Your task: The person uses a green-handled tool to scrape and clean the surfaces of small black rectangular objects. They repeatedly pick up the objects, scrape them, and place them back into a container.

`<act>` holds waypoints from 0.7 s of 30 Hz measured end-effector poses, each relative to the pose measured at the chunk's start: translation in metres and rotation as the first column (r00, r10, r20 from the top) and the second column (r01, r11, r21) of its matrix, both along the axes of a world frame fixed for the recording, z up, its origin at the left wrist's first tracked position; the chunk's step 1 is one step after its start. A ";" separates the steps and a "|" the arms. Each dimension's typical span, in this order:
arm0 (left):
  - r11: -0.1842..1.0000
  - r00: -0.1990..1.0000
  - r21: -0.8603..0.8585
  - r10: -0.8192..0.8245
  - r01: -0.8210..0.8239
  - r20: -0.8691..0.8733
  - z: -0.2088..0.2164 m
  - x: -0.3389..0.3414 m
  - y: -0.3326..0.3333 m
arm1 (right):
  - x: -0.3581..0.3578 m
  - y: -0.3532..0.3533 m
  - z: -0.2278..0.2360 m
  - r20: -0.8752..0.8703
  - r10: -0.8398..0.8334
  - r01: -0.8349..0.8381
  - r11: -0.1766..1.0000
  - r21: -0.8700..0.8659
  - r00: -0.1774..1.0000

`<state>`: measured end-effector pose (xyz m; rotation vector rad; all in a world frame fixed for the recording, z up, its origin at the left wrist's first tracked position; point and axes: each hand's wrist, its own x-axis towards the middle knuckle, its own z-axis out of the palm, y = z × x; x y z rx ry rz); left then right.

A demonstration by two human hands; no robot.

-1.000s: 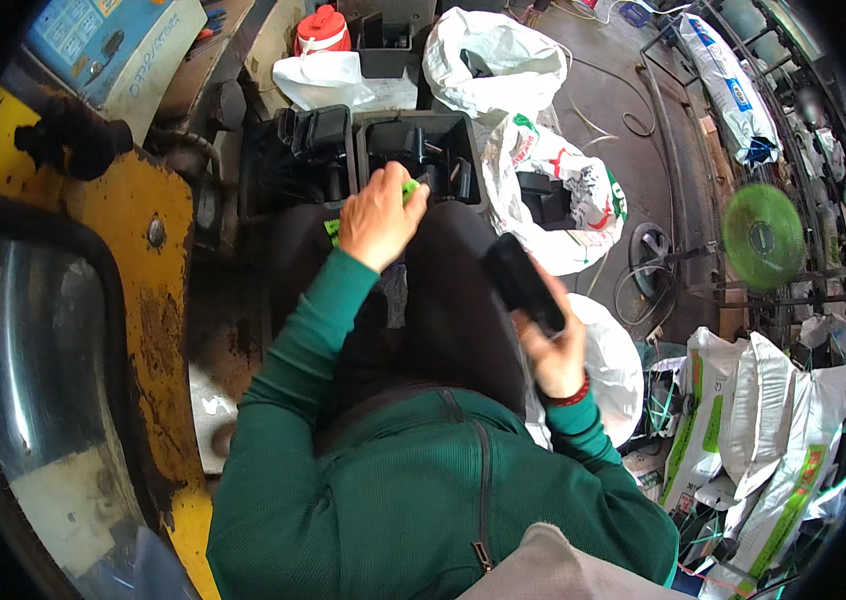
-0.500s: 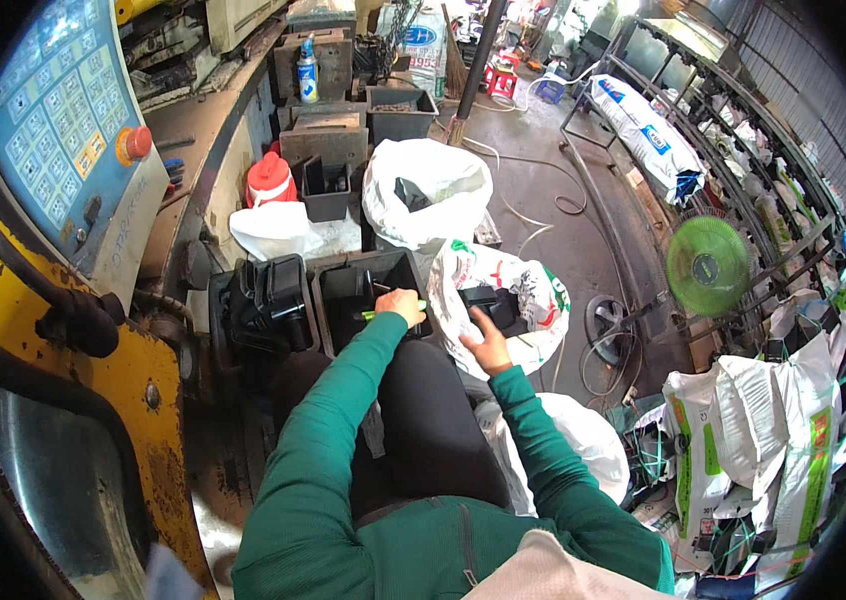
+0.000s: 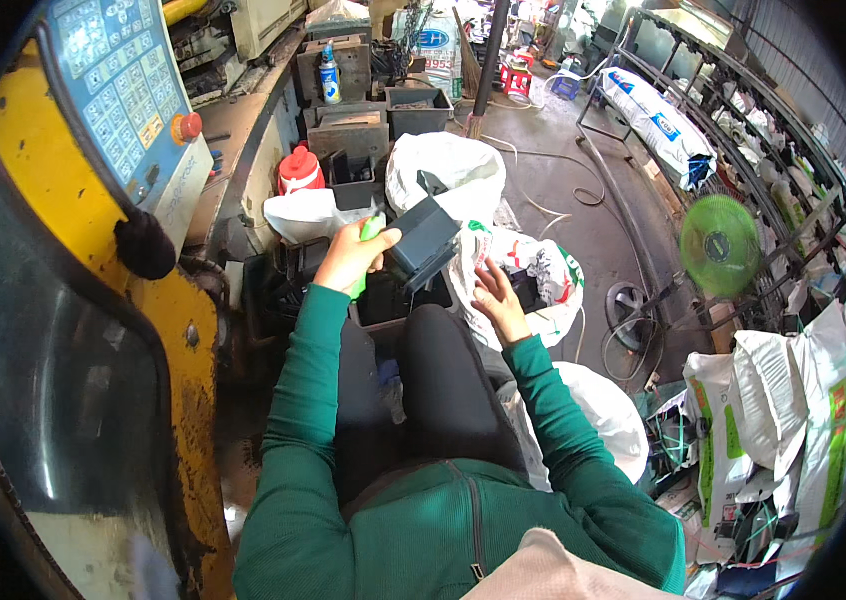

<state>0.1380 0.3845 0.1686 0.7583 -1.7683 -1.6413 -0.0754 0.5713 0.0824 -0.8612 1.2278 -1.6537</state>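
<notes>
— Left hand [image 3: 351, 258] is lifting up from the black bin [image 3: 383, 324] since the last frame. Holding what?
— Dark box [image 3: 429, 238]. Thumb and fingers are pinching its left end; same hand is gripping a bright green tool [image 3: 372, 227].
— Box location?
— Hanging tilted in the air over the bin, left of the printed white bag [image 3: 551, 328].
— Right hand [image 3: 499, 302]?
— Fingers are spreading apart by the bag's near side. Can't tell if they're touching it.

One green tool [image 3: 372, 227], one fan [image 3: 719, 246], one spray can [image 3: 330, 80]
</notes>
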 end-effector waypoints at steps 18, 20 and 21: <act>0.995 0.979 -0.060 0.063 -0.076 -0.194 0.071 0.075 0.213 | 0.090 0.095 0.083 0.479 0.108 0.016 0.969 -0.247 0.871; 0.598 0.993 -0.794 0.106 -0.103 -0.049 0.069 0.077 0.225 | 0.092 0.108 0.093 0.329 -0.009 0.016 1.000 -0.019 0.944; 0.472 0.992 -0.874 0.106 -0.117 -0.076 0.068 0.075 0.231 | 0.089 0.110 0.091 0.328 -0.023 0.031 0.999 -0.020 0.945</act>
